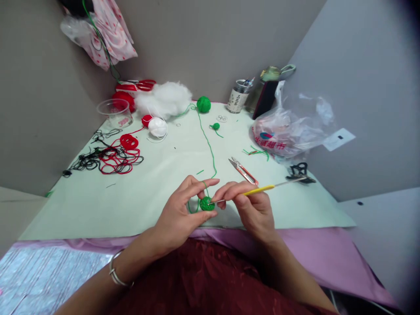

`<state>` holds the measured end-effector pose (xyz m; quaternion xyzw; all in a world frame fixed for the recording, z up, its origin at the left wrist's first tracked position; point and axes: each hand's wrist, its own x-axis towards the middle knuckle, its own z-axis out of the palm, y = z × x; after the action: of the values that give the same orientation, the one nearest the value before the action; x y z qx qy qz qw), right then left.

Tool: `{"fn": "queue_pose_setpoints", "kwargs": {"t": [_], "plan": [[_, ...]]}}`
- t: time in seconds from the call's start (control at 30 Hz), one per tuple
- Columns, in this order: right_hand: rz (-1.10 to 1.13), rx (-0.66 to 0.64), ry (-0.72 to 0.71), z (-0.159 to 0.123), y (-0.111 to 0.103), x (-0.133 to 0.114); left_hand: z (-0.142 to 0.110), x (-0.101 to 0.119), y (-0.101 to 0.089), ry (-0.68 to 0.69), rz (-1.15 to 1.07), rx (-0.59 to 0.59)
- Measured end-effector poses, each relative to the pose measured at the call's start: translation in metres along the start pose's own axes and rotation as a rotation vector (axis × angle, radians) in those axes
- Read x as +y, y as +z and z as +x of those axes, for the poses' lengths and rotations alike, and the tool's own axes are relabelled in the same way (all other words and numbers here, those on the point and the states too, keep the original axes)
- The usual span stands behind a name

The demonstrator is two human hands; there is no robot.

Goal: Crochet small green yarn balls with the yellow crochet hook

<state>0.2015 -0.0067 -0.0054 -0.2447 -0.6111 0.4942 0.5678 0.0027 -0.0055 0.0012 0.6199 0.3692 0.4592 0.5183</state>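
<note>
Between the thumb and fingers of my left hand [183, 203] is a small round green crochet piece [206, 204]. A strand of green yarn [210, 146] passes over my left index finger and runs back to a green yarn ball [204, 104] at the far side of the table. My right hand [251, 205] grips a crochet hook [260, 190] by its yellow handle. The hook's metal tip meets the crochet piece. A loop of green yarn hangs beside my left palm. My left fingertips are partly hidden behind the piece.
Orange-handled thread snips [243, 170] lie beyond my right hand. At the left are tangled black and red yarn [121, 155], a clear plastic cup [120, 114] and white stuffing [166, 99]. A plastic bag [288, 131], a phone [265, 99] and a pen holder [238, 97] stand at the right back.
</note>
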Motion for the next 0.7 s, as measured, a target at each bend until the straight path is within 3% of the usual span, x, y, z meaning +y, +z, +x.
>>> {"fn": "queue_pose_setpoints", "kwargs": {"t": [0.13, 0.37, 0.57, 0.7], "plan": [[0.078, 0.008, 0.021, 0.001, 0.000, 0.004, 0.000, 0.002, -0.002, 0.001, -0.044, -0.045], [0.115, 0.119, 0.018, -0.002, 0.004, 0.009, -0.001, 0.009, -0.013, -0.150, -0.077, -0.170], [0.047, 0.133, -0.018, -0.001, 0.008, 0.006, -0.003, 0.005, -0.010, -0.257, -0.236, -0.164], [-0.115, 0.076, -0.087, -0.001, 0.010, 0.004, -0.005, 0.003, -0.007, -0.152, -0.166, -0.090]]}}
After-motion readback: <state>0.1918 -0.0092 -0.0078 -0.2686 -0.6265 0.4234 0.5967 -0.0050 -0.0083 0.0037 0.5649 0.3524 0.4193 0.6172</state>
